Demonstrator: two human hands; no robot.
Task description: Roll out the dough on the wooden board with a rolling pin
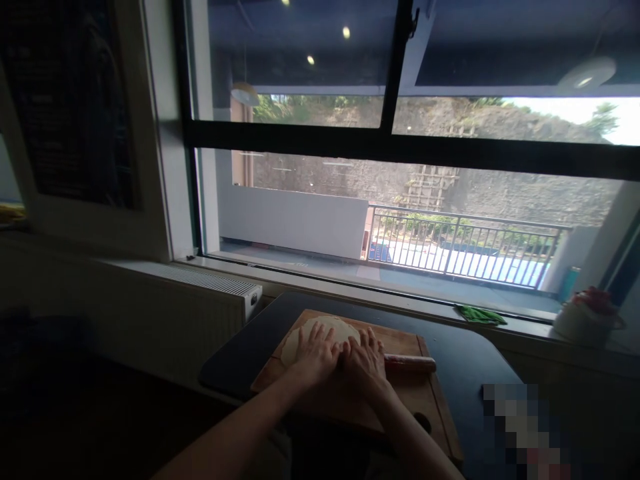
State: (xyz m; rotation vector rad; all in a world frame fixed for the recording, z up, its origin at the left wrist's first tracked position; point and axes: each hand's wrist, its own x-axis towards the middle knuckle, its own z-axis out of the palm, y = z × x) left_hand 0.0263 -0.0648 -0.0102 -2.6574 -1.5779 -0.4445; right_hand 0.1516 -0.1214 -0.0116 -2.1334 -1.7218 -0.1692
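Note:
A flat, pale sheet of dough (291, 348) lies on a wooden board (407, 343) atop a dark table. My left hand (316, 352) rests on the dough, its fingers stretched out and spread. Close beside it, my right hand (367, 357) lies palm down at the dough's right side, with its fingers extended too. A reddish-brown rolling pin (413, 363) sticks out to the right of my right hand. Its left part is hidden, and I cannot tell whether the right palm touches it.
The dark table (235, 353) stands against a window sill. A green cloth (481, 315) and a white pot with red contents (587, 320) sit on the sill. A white radiator (215, 283) is at the left. A pixelated patch covers something at the table's right.

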